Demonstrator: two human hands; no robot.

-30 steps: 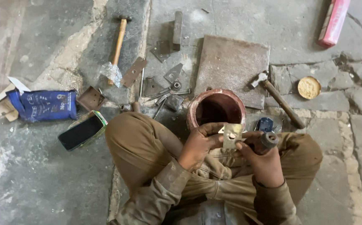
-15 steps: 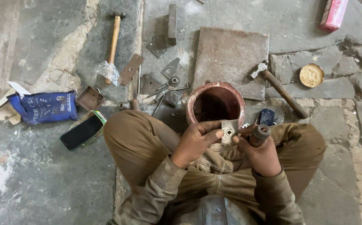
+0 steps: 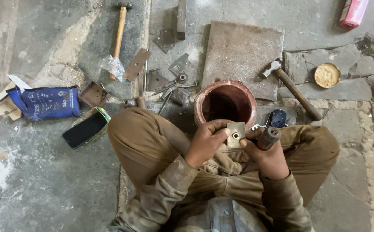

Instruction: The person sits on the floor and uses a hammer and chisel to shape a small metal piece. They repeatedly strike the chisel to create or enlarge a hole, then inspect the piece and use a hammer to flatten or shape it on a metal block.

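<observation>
The person sits cross-legged on the stone floor [image 3: 36,193], and the left hand [image 3: 204,144] pinches a small square metal plate [image 3: 236,134] with a round hole in it, thumb and fingers pressed on its left edge so that it stands up just in front of the lap; the right hand [image 3: 266,157] is closed in a fist around a dark round-ended tool handle [image 3: 268,136], fingers wrapped tight, with the handle's end just beside the plate; whatever tip the tool has is hidden behind the plate and hand, so I cannot tell whether it touches; the step in hand looks like working the plate's hole or edge, and the next move would call for a steady pinch and the tool lined up with the hole; just beyond the hands stands a reddish clay pot [image 3: 225,102], mouth up, its inside dark and seemingly empty, though the bottom is in shadow; a small round tin [image 3: 327,75] well to the right holds something pale yellow; an open square metal box [image 3: 94,94] at the left appears empty; a blue bag [image 3: 45,103] lies beside it, contents unseen
</observation>
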